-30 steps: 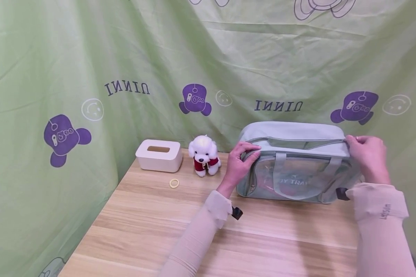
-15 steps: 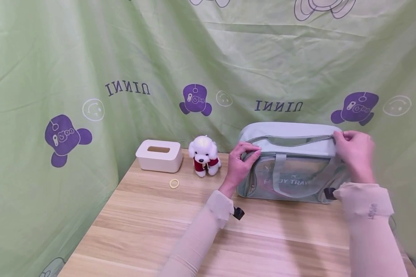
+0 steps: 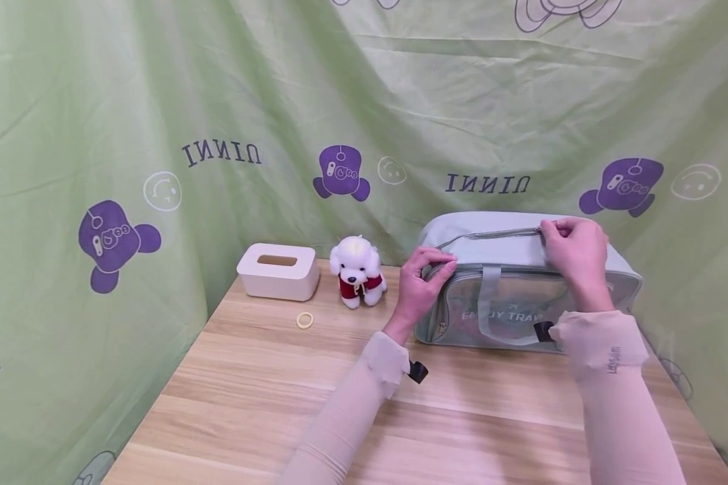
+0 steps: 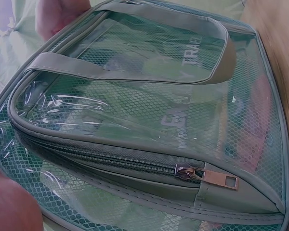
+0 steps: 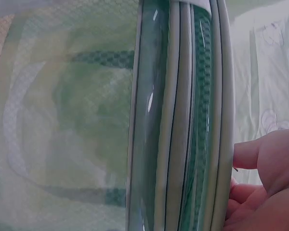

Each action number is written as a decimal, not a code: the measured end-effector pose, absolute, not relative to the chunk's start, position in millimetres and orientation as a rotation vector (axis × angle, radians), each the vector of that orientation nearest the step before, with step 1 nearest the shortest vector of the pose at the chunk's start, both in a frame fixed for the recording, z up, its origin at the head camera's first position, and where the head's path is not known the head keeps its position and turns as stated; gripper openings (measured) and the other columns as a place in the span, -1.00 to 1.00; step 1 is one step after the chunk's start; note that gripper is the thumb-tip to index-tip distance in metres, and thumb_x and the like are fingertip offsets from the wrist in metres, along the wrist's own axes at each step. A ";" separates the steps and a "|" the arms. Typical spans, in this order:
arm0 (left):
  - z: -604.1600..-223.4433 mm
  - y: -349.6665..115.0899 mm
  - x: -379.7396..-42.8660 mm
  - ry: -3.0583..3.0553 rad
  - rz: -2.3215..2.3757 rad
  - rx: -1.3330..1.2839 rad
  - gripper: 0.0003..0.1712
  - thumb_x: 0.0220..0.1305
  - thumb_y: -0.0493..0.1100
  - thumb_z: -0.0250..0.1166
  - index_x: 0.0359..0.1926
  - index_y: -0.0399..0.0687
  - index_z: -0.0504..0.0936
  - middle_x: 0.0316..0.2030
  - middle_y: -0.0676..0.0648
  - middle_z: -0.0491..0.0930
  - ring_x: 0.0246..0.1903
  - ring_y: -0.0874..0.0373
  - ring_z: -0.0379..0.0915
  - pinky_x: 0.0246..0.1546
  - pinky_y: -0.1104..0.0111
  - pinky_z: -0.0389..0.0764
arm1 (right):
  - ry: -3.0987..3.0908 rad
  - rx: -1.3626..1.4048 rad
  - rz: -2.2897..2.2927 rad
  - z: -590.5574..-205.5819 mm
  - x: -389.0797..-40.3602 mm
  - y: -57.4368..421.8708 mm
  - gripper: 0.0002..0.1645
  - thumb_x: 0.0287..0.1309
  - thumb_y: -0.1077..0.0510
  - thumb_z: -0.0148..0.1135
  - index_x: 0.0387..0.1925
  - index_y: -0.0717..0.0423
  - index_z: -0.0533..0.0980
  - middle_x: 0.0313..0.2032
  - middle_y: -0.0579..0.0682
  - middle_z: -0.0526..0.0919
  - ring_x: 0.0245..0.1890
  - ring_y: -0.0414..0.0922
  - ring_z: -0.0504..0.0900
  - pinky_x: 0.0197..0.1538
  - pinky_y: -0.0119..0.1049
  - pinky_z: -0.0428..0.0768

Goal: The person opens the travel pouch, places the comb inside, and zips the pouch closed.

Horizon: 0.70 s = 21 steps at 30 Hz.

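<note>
A pale green travel bag (image 3: 494, 254) with a clear mesh front and white lettering stands upright at the back right of the table. My left hand (image 3: 421, 286) pinches its top left corner between thumb and fingers. On top, my right hand (image 3: 578, 259) pinches the end of the top zip (image 3: 503, 234); the zip pull itself is hidden by the fingers. Left of that hand, a narrow gap remains along the zip. The left wrist view shows a front pocket zip pull (image 4: 221, 179) and a strap handle (image 4: 226, 57) on the bag's front. Contents look blurred through the mesh.
Left of the bag sits a white plush dog (image 3: 354, 266) in a red garment. Beside it is a white tissue box (image 3: 279, 279), with a small yellow ring (image 3: 305, 320) in front. A green printed curtain (image 3: 267, 101) hangs behind the wooden table (image 3: 249, 404).
My right hand has moved left along the bag's top from its right end, and the zip's gap has closed behind it. The left hand has stayed on the corner.
</note>
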<state>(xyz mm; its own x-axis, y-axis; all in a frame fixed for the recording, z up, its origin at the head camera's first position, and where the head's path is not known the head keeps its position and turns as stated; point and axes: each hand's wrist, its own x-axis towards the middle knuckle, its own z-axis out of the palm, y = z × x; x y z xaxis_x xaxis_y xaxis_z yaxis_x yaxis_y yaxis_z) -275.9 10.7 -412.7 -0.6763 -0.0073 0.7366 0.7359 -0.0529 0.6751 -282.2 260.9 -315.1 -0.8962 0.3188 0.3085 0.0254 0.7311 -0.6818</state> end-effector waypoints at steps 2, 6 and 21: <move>-412.8 10.7 -276.5 -1.684 -1.776 -0.780 -0.84 0.24 -0.45 0.41 -0.14 -0.38 0.72 -0.16 -0.31 0.67 -0.05 0.03 0.59 0.17 0.31 0.60 | -2.521 -0.249 0.997 -315.1 -283.3 255.6 -0.47 0.44 -0.13 0.11 -0.06 0.25 0.70 -0.64 -0.43 0.44 -0.47 -0.25 0.43 -0.28 -0.33 0.35; -413.3 11.0 -277.1 -1.676 -1.762 -0.786 -0.84 0.24 -0.45 0.40 -0.14 -0.39 0.72 -0.17 -0.31 0.67 -0.06 0.01 0.59 0.17 0.32 0.61 | -2.524 -0.236 1.027 -314.8 -285.6 243.7 -0.50 0.44 -0.12 0.12 -0.10 0.24 0.70 -0.60 -0.31 0.50 -0.43 -0.18 0.46 -0.29 -0.33 0.37; -413.2 12.8 -275.2 -1.663 -1.745 -0.758 -0.85 0.23 -0.45 0.41 -0.17 -0.39 0.73 -0.20 -0.29 0.66 -0.09 -0.09 0.58 0.15 0.32 0.62 | -2.538 -0.177 1.031 -315.2 -290.9 210.1 -0.51 0.45 -0.11 0.14 -0.10 0.23 0.72 -0.43 -0.03 0.64 -0.29 -0.04 0.50 -0.23 -0.25 0.39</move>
